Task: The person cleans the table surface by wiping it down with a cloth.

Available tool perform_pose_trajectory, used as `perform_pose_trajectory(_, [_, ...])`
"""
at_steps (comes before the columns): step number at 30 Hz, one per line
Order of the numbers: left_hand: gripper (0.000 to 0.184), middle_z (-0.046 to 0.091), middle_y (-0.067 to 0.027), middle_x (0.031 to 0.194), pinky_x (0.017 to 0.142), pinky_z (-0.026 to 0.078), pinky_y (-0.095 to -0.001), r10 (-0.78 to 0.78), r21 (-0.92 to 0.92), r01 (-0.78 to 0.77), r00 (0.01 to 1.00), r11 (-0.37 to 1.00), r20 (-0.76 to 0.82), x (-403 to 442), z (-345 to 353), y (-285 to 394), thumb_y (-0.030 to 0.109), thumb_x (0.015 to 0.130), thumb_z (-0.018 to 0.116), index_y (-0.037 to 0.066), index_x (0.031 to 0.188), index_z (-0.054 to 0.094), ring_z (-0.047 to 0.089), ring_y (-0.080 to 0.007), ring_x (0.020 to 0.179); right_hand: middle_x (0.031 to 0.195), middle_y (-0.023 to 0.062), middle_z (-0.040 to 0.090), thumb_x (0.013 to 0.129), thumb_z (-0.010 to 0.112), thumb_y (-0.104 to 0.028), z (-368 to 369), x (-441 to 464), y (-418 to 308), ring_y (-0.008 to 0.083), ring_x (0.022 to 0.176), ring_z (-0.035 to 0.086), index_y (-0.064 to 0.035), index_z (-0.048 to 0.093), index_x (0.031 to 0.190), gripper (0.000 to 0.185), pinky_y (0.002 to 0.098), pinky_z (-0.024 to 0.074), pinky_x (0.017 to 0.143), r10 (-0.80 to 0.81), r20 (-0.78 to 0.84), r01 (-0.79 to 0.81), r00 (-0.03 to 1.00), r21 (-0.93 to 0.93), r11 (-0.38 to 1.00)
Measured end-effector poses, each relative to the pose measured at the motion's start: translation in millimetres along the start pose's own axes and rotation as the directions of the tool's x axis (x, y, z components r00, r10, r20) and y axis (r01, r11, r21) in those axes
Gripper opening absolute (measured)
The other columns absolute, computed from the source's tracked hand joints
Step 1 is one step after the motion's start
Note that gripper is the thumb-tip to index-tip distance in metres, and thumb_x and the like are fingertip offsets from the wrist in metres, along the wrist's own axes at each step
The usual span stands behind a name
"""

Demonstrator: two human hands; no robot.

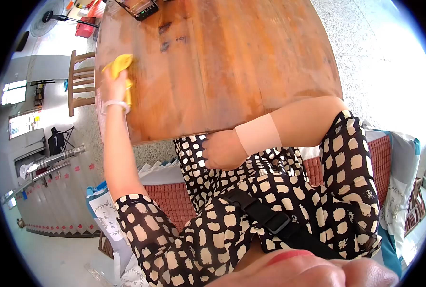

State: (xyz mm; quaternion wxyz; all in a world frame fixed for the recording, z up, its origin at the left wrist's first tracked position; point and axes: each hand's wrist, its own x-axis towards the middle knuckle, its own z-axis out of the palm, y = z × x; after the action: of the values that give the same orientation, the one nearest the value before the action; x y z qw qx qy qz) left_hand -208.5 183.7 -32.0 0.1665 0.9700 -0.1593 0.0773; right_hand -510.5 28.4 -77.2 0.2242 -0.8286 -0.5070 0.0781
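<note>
My left hand (112,88), with a pale bracelet at the wrist, is closed on a yellow cloth (121,64). The cloth lies bunched at the left edge of the brown wooden table (222,62), and part of it shows below the fingers. My right hand (225,150) rests on the black-and-cream patterned dress (189,158), just under the table's near edge. Its fingers are curled in, and nothing shows in them. A wide pale band (259,134) wraps the right wrist.
A dark device with a screen (143,9) stands at the table's far edge. To the left are a wooden chair (81,83), a fan (48,18) and a red bag (85,27). A cushioned seat (167,196) is behind me.
</note>
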Motion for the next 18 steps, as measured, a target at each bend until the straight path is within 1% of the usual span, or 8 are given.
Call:
perform_pose_trajectory(3, [0.044, 0.067, -0.0161, 0.107, 0.085, 0.049, -0.0420, 0.361, -0.186, -0.355, 0.932, 0.916, 0.002, -18.0, 19.7, 68.0, 0.034, 0.078, 0.070, 0.011, 0.115, 0.062, 0.064, -0.0340, 0.098, 0.086, 0.0132, 0.066, 0.078, 0.061, -0.021, 3.1, 14.0, -13.5, 0.0321, 0.087, 0.064, -0.0048, 0.068, 0.086, 0.019, 0.0443, 0.0511, 0.077, 0.056, 0.151, -0.052, 0.987, -0.033, 0.998])
perform_pose_trajectory(4, [0.042, 0.067, -0.0153, 0.107, 0.085, 0.050, -0.0419, 0.547, -0.247, -0.553, 0.831, 0.796, -0.100, -22.4, 37.0, 116.4, 0.031, 0.077, 0.069, 0.010, 0.113, 0.063, 0.063, -0.0343, 0.098, 0.088, 0.0134, 0.065, 0.077, 0.060, -0.020, 3.7, 13.2, -10.2, 0.0320, 0.088, 0.062, -0.0050, 0.066, 0.085, 0.018, 0.0443, 0.0500, 0.080, 0.085, 0.230, -0.075, 0.970, -0.052, 0.996])
perform_pose_trajectory(6, [0.042, 0.066, -0.0146, 0.108, 0.086, 0.050, -0.0405, 0.697, -0.330, -0.712, 0.693, 0.620, -0.184, -11.6, 65.1, 156.7, 0.031, 0.076, 0.068, 0.010, 0.112, 0.063, 0.062, -0.0345, 0.099, 0.084, 0.0139, 0.065, 0.076, 0.059, -0.016, 5.8, 11.9, -6.9, 0.0321, 0.086, 0.063, -0.0043, 0.067, 0.079, 0.015, 0.0425, 0.0513, 0.077, 0.060, 0.143, -0.067, 0.988, 0.048, 0.997])
perform_pose_trajectory(8, [0.049, 0.061, -0.0115, 0.122, 0.093, 0.046, -0.0443, 0.667, -0.201, -0.667, 0.741, 0.718, -0.075, -9.9, 74.0, 196.9, 0.040, 0.077, 0.064, 0.014, 0.118, 0.061, 0.057, -0.0304, 0.112, 0.082, 0.0143, 0.067, 0.075, 0.059, -0.015, 5.6, 13.6, -9.7, 0.0320, 0.084, 0.064, -0.0047, 0.068, 0.074, 0.014, 0.0414, 0.0522, 0.075, 0.086, 0.111, -0.091, 0.990, 0.045, 0.995])
perform_pose_trajectory(12, [0.056, 0.051, -0.0077, 0.138, 0.102, 0.039, -0.0481, 0.561, -0.040, -0.560, 0.828, 0.827, 0.009, -2.0, 88.8, 262.2, 0.046, 0.079, 0.059, 0.020, 0.129, 0.055, 0.046, -0.0294, 0.128, 0.085, 0.0157, 0.067, 0.074, 0.064, -0.015, -6.0, 25.4, -19.8, 0.0342, 0.087, 0.064, -0.0019, 0.070, 0.079, 0.015, 0.0423, 0.0524, 0.078, 0.086, 0.253, -0.098, 0.964, 0.034, 0.995])
perform_pose_trajectory(15, [0.047, 0.060, -0.0162, 0.118, 0.097, 0.044, -0.0398, 0.646, -0.132, -0.654, 0.756, 0.745, -0.105, -4.9, 98.5, 308.1, 0.020, 0.073, 0.067, 0.010, 0.118, 0.058, 0.055, -0.0329, 0.112, 0.082, 0.0123, 0.071, 0.072, 0.069, -0.019, 20.3, 38.0, -11.8, 0.0320, 0.082, 0.068, -0.0050, 0.075, 0.082, 0.018, 0.0421, 0.0540, 0.071, 0.041, 0.209, -0.042, 0.977, -0.003, 0.999])
perform_pose_trajectory(17, [0.049, 0.059, -0.0164, 0.119, 0.096, 0.044, -0.0407, 0.732, -0.274, -0.712, 0.681, 0.647, -0.040, -21.0, 92.1, 328.7, 0.029, 0.072, 0.069, 0.011, 0.116, 0.058, 0.055, -0.0319, 0.113, 0.086, 0.0120, 0.071, 0.071, 0.072, -0.023, 5.6, 39.0, -23.8, 0.0313, 0.085, 0.067, -0.0053, 0.075, 0.083, 0.022, 0.0409, 0.0538, 0.076, 0.058, 0.268, -0.060, 0.962, 0.002, 0.998])
perform_pose_trajectory(18, [0.048, 0.059, -0.0168, 0.120, 0.095, 0.045, -0.0414, 0.811, -0.293, -0.795, 0.577, 0.531, -0.096, -27.3, 103.7, 339.5, 0.025, 0.074, 0.067, 0.010, 0.119, 0.057, 0.056, -0.0326, 0.113, 0.086, 0.0122, 0.071, 0.072, 0.072, -0.024, -8.0, 33.1, -23.0, 0.0310, 0.086, 0.067, -0.0054, 0.074, 0.083, 0.023, 0.0406, 0.0537, 0.077, 0.041, 0.281, -0.049, 0.959, 0.020, 0.999])
